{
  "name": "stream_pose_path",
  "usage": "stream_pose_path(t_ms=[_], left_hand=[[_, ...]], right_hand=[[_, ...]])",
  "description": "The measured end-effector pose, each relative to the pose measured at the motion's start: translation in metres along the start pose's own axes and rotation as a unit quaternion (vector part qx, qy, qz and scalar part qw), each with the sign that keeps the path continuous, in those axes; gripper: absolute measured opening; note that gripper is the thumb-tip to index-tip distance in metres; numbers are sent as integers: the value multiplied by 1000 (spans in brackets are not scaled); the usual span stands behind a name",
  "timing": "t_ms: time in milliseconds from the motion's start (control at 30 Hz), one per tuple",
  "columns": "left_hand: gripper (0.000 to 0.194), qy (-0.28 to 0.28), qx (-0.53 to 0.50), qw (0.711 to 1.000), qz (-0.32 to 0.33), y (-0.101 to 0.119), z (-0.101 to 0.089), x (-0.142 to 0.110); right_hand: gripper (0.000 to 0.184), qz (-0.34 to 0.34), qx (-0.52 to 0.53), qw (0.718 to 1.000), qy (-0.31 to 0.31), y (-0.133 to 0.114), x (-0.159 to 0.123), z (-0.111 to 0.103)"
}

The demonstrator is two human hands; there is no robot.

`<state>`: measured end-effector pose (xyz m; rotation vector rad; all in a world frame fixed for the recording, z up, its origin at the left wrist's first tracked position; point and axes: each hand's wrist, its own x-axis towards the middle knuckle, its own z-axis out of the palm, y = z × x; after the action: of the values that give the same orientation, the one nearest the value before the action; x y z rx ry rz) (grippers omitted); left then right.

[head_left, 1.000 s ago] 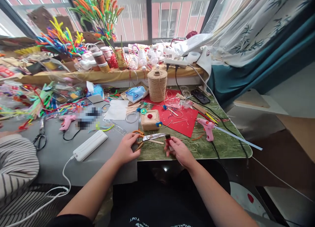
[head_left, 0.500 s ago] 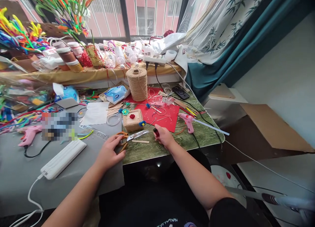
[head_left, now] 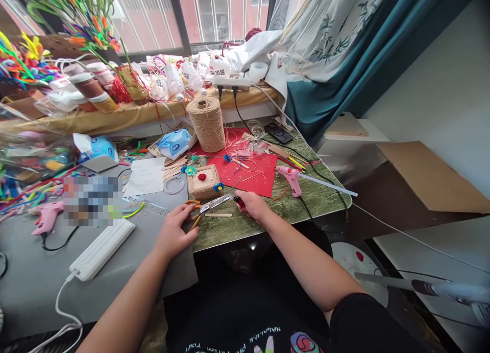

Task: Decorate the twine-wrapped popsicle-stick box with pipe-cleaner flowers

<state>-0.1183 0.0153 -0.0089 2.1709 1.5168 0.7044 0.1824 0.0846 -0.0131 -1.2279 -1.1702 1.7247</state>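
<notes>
My left hand (head_left: 178, 232) is closed around the orange handles of a pair of scissors (head_left: 214, 205), whose blades point right across the table. In my right hand (head_left: 253, 208) is a small dark red and black object (head_left: 239, 201); my fingers cover most of it, so its kind is unclear. That object is close to the scissors' tips. Just behind the blades stands a twine-wrapped box (head_left: 204, 188) with a red flower (head_left: 202, 177) on top and blue and teal flowers at its corners. A wooden stick (head_left: 218, 215) lies below the blades.
A big twine spool (head_left: 206, 125) stands behind the box, partly on red paper (head_left: 264, 175). To the right lies a pink glue gun (head_left: 293, 180) with a glue stick and cable. At left are a white power strip (head_left: 102, 250), another pink glue gun (head_left: 48, 217) and tissue packs.
My right hand has come slightly left, bringing the small dark object closer to the scissors' tips. My left hand keeps hold of the scissors. The camera view has shifted a little.
</notes>
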Motion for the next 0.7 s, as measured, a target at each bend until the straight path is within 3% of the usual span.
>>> stream_pose_path(t_ms=[700], left_hand=[[61,-6,8,1000,5,7,-2,2]], right_hand=[[44,1,5,1000,9,2,2,1]])
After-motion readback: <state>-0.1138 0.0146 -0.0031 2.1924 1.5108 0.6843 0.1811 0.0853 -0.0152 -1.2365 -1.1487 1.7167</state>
